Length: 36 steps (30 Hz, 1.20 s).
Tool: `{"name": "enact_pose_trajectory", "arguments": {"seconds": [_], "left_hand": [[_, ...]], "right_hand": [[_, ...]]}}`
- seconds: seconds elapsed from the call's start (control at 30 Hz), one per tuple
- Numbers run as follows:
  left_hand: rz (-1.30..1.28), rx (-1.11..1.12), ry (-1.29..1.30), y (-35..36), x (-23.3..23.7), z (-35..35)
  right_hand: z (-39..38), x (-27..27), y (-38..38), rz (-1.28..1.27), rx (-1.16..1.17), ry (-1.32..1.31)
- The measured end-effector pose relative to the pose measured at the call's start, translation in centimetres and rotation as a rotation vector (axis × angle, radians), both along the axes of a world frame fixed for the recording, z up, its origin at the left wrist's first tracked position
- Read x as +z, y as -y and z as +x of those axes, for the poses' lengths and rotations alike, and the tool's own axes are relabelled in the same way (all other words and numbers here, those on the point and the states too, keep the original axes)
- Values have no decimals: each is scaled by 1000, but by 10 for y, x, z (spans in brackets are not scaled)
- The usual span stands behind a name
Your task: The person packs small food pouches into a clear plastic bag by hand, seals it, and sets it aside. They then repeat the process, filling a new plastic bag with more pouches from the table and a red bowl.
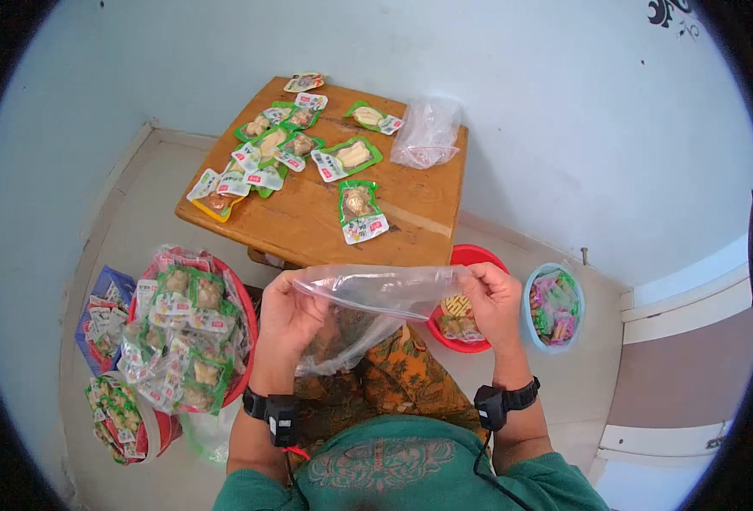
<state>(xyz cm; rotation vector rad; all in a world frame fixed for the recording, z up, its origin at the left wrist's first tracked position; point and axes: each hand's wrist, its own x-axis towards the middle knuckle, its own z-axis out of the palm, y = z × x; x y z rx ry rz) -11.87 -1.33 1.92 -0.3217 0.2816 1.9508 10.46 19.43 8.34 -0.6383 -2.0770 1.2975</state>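
Note:
My left hand (pixel 290 317) and my right hand (pixel 493 302) are closed on opposite ends of the mouth of a clear plastic bag (pixel 376 289). The bag's rim is stretched between them, and its body hangs down over my lap. Just beyond it stands a wooden table (pixel 419 200). A green-edged food pack (pixel 359 209) lies nearest on the tabletop, with another pack (pixel 351 157) behind it. Several more packs (pixel 270 145) overlap on the table's left side. A stack of clear bags (pixel 428 132) rests at its right back corner.
Left of me, a red basin (pixel 247 319) is heaped with packs, beside a blue basket (pixel 87 345) and another filled container (pixel 151 426). On the right are a red basin (pixel 479 254) and a light blue basket (pixel 530 319) with colourful packets. Walls border the table.

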Motion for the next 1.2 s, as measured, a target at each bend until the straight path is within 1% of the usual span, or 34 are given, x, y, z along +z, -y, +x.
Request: {"name": "enact_pose_trajectory", "arguments": {"seconds": [0.03, 0.07, 0.1, 0.13, 0.2, 0.23, 0.3, 0.33, 0.4, 0.43, 0.5, 0.53, 0.6, 0.63, 0.7, 0.73, 0.8, 0.83, 0.9, 0.93, 1.0, 1.03, 1.1, 1.13, 1.2], "left_hand": [[-47, 46, -18, 9, 7, 4], [-93, 95, -38, 17, 13, 8], [-123, 40, -222, 26, 15, 10], [-125, 50, -229, 32, 19, 12], [-160, 30, -537, 41, 27, 17], [-158, 36, -542, 41, 29, 22], [-317, 84, -887, 38, 31, 32], [-317, 87, -888, 39, 32, 36], [-269, -58, -1206, 42, 38, 42], [-272, -53, -1205, 42, 48, 47], [-653, -32, -2180, 40, 69, 57], [-659, -29, -2179, 39, 66, 61], [-608, -79, -2172, 37, 59, 67], [-612, -79, -2170, 34, 58, 68], [-768, 21, -2403, 30, 58, 72], [-769, 20, -2403, 27, 58, 75], [-981, 198, -2601, 22, 61, 81], [-980, 199, -2599, 20, 59, 80], [-780, 479, -2489, 15, 52, 79], [-775, 473, -2489, 16, 52, 79], [-707, 459, -2181, 20, 52, 78], [-706, 454, -2179, 23, 53, 77], [-721, 198, -1695, 29, 56, 75], [-719, 194, -1693, 32, 56, 72], [-559, -17, -1334, 39, 57, 64]], "right_hand": [[5, 0, 3, -4, 4, -6], [8, 0, 6, -154, 20, 13], [9, 1, 8, -303, 39, 31], [11, 0, 8, -304, 50, 24], [13, -4, 8, -359, 92, 18], [13, -6, 9, -356, 98, 13], [11, -11, 11, -563, 89, 13], [10, -10, 15, -561, 92, 12], [6, -7, 21, -764, 46, -10], [6, -7, 21, -764, 51, -8], [5, -10, 19, -923, 32, -68], [6, -12, 17, -923, 37, -66], [9, -15, 13, -1033, 52, -61], [7, -15, 14, -1034, 55, -59], [3, -12, 21, -1225, 18, -113], [0, -9, 27, -1226, 18, -112], [-6, 1, 37, -1316, 10, -110], [-5, -4, 35, -1315, 9, -109], [-2, -14, 31, -1199, 183, -101], [-1, -12, 32, -1201, 177, -101], [-4, -4, 34, -1030, 92, -25], [-2, -5, 30, -1032, 88, -23], [7, -7, 18, -717, 143, 84], [9, -6, 16, -719, 139, 85], [12, 0, 13, -579, 175, 79]]}}
